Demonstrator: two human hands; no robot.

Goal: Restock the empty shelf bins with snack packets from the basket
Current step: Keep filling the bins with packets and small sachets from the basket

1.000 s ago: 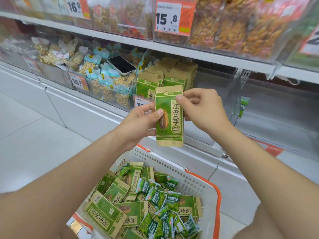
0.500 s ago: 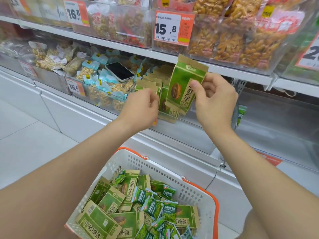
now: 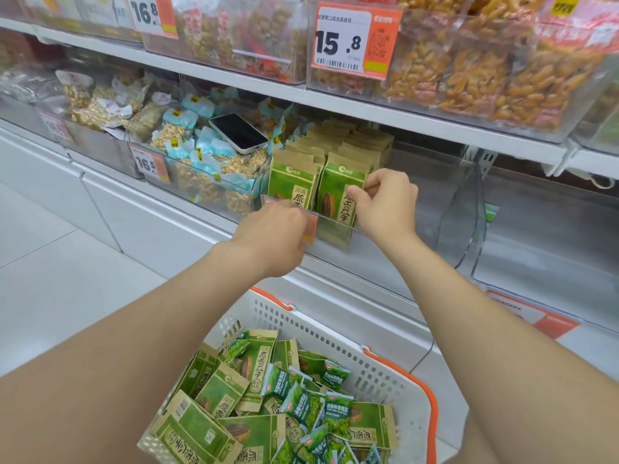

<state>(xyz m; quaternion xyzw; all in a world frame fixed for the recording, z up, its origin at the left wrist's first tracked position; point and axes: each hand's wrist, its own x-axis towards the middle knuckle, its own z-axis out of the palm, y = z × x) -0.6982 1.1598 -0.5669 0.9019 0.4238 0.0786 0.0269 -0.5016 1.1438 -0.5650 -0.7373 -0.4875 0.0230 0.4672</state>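
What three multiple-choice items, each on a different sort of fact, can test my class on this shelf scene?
1. Where is the phone? A on the floor; B on the blue-topped packets; C on the top shelf.
2. What colour are the basket handles? A blue; B orange; C black.
3. What is the right hand doing? A hanging idle; B pointing upward; C pinching the front green packet.
Key: B, it lies on them; B, both show orange; C, it grips the packet's edge.

Packet rows (image 3: 335, 155) fill left of bin (image 3: 435, 202); right part free; upper shelf (image 3: 368, 111) close overhead; clear front lip (image 3: 338, 225) in way
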